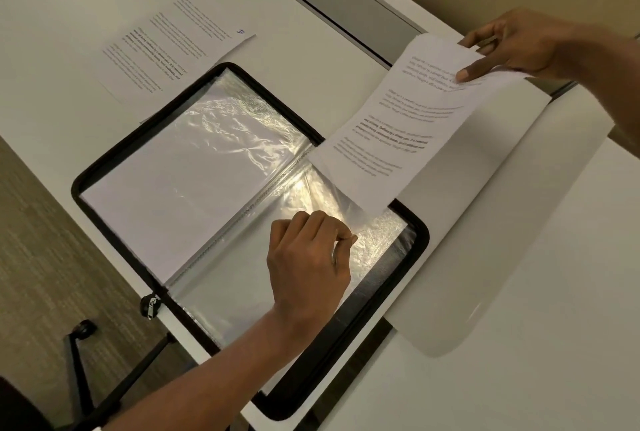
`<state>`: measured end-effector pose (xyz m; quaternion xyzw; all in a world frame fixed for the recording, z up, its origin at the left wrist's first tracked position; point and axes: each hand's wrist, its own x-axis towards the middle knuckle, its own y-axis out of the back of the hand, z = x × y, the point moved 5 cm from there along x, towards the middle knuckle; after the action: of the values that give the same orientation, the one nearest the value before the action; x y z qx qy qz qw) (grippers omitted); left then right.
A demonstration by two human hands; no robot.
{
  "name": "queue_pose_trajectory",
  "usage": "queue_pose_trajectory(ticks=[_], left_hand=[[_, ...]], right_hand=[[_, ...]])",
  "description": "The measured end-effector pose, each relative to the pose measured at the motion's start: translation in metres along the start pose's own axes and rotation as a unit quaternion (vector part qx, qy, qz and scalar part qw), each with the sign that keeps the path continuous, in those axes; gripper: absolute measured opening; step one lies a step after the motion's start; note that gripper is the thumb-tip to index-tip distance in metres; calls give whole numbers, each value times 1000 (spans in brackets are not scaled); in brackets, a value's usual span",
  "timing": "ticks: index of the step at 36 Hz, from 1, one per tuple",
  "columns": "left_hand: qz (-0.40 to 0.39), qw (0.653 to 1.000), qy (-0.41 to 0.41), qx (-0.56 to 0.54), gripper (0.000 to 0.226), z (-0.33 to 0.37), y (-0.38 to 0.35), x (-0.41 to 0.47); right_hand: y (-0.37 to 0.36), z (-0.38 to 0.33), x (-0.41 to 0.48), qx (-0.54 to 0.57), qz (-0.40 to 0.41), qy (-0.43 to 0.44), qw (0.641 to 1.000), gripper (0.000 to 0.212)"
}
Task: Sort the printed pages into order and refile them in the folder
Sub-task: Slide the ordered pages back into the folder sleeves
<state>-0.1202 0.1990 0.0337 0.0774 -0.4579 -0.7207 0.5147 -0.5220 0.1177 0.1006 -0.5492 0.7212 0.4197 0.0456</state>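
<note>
Head view: a black zip-edged folder (pixel 78 188) of clear plastic sleeves is laid open on the white table (pixel 519 292). A white printed page (pixel 398 126) is pinched at its top by the right hand (pixel 512 43), with its lower corner held at the folder's right leaf. There a clear sleeve (pixel 239 278) is pinched by the left hand (pixel 308 254). Should the sleeve mouth sag, the bowed page would likely be creased or slid outside it.

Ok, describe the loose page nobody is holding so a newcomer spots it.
Find the open black zip folder on the white table. Just beyond its far corner a printed page lies flat. Unlike the held page in the right hand, it has a blue handwritten number in one corner.
</note>
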Motion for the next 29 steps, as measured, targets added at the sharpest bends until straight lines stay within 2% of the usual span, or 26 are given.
queue_pose_trajectory(ticks=[6, 13, 21, 29], left_hand=[[0, 1000, -2, 1, 16, -1, 0, -1], [5, 1000, -8, -2, 17, -1, 0, 0], [7, 1000, -9, 5, 18, -3, 0, -1], [5, 1000, -11, 16, 18, -2, -1, 1]], right_hand=[[-21, 4, 6, 52, -14, -7, 999, 47], [-27, 8, 7, 39, -16, 16, 999, 34], [-19, 11, 19, 30, 4, 38, 999, 50], [-23, 2, 11, 19, 23, 57, 998, 49]])
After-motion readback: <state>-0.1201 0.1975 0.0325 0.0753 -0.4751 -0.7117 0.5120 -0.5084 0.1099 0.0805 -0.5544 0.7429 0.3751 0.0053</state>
